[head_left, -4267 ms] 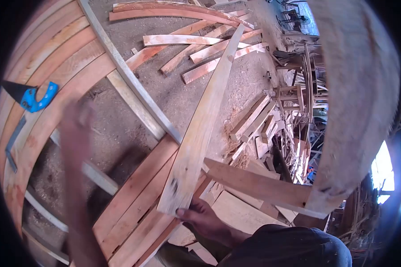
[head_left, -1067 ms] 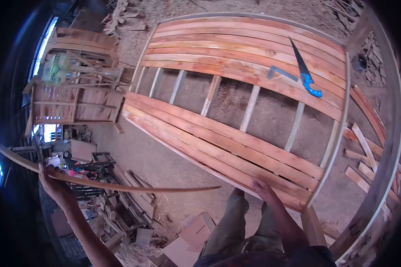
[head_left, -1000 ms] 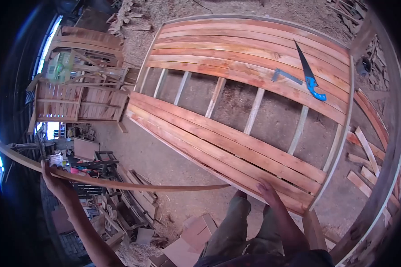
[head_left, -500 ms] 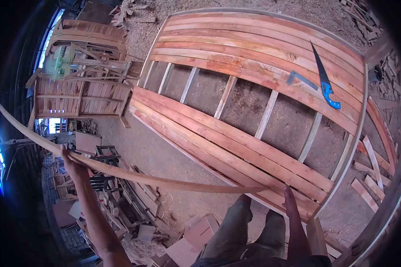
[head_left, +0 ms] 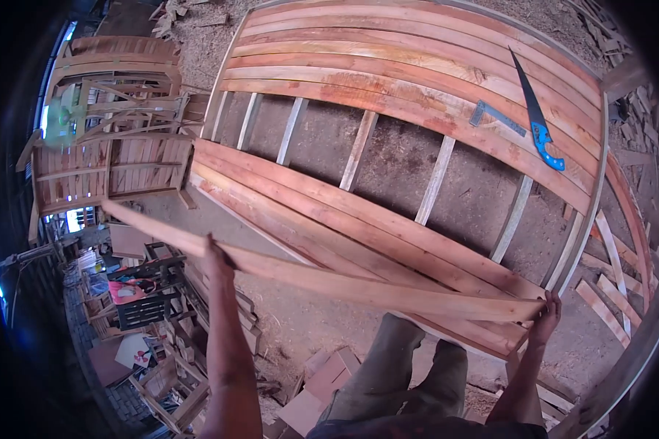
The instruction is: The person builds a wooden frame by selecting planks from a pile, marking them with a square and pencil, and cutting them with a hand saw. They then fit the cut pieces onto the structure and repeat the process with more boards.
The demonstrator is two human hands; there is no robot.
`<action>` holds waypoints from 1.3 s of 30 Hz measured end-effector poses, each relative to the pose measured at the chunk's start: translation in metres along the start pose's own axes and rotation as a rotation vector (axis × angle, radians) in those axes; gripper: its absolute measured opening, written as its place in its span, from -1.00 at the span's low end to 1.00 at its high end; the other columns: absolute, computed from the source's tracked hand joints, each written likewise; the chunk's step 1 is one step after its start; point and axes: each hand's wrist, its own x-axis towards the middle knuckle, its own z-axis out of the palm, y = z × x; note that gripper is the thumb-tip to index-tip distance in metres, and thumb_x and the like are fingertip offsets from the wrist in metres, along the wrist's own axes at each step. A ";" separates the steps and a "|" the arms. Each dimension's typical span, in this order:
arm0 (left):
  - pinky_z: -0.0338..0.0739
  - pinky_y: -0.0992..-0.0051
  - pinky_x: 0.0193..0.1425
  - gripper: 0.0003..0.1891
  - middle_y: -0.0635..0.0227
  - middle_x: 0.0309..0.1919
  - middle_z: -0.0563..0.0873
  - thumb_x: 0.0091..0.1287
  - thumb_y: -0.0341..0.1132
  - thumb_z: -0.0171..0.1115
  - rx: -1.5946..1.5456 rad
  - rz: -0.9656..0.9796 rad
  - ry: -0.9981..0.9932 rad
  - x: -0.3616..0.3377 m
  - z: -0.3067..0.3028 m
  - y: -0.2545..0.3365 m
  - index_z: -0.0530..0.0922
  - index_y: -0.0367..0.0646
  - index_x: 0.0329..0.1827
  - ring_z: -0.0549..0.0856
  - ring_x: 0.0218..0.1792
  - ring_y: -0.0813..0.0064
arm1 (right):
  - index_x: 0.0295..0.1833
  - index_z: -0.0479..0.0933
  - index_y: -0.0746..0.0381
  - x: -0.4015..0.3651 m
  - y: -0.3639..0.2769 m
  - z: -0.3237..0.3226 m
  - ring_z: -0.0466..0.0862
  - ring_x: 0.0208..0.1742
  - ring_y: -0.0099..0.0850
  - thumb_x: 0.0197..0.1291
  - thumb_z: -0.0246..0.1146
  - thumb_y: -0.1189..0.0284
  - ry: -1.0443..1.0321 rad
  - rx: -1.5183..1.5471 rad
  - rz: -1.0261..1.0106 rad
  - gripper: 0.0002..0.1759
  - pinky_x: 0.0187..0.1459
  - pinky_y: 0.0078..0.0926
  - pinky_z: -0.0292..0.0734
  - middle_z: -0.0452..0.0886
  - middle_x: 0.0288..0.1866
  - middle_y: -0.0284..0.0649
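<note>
Setting: an open workshop yard, ground (head_left: 406, 157) of packed dirt and sawdust, seen from above through my head camera.

Item 1, long plank (head_left: 359, 285). Pale, thin and narrow. Its long axis runs nearly level across the lower middle of the frame, dropping slightly towards the right. One end points at the left edge of the frame, below the stacked crates, and the other ends at lower right. It lies over the near edge of the board frame, but I cannot tell whether it rests on it.

Item 2, left hand (head_left: 214, 254). It comes up from the bottom of the frame, left of centre, and is closed on the plank about a third of the way along from its left end.

Item 3, right hand (head_left: 547, 314). At lower right, with fingers wrapped round the plank's right tip.

Item 4, board frame (head_left: 589, 212). Large, with pale rails, filling the upper centre and right. Reddish boards cover its far part and its near part. Between them is an open band where the cross rails (head_left: 436, 179) show bare.

Item 5, handsaw (head_left: 538, 121). Blue handle. It lies on the far boards at upper right, blade pointing up the frame.

Item 6, metal square (head_left: 496, 117). Just beside the saw, on its left.

Item 7, offcuts (head_left: 608, 249). Loose on the ground at the right edge.

Item 8, slatted crates (head_left: 110, 146). Stacked at upper left.

Item 9, cardboard pieces (head_left: 307, 399). At bottom centre, beside my trouser legs (head_left: 388, 373).
</note>
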 end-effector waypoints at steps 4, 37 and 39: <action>0.16 0.26 0.70 -0.04 0.09 0.61 0.38 0.45 0.25 0.28 0.009 -0.208 -0.411 0.000 0.090 -0.044 0.22 -0.32 0.66 0.37 0.59 0.18 | 0.08 0.65 0.31 0.011 -0.018 -0.033 0.60 -0.04 -0.43 0.63 0.03 0.08 -0.047 -0.131 0.001 -0.50 0.12 -0.38 0.51 0.63 -0.14 -0.28; 0.42 -0.08 0.40 -0.28 -0.25 0.18 0.63 0.34 0.10 0.45 0.850 1.467 -0.848 -0.233 0.544 -0.271 0.54 -0.33 0.33 0.59 0.25 -0.24 | 0.15 0.69 0.35 0.158 0.069 0.179 0.61 -0.17 -0.64 0.40 0.30 0.57 0.086 0.132 -0.143 -0.75 -0.07 -0.65 0.55 0.69 -0.12 -0.38; 0.43 -0.08 0.42 -0.24 -0.34 0.22 0.61 0.36 0.18 0.39 0.924 1.459 -0.888 -0.243 0.612 -0.282 0.55 -0.37 0.33 0.57 0.31 -0.27 | 0.05 0.71 0.34 0.146 0.073 0.175 0.60 -0.20 -0.65 0.42 0.31 0.54 0.129 0.138 -0.111 -0.82 -0.09 -0.66 0.54 0.69 -0.17 -0.39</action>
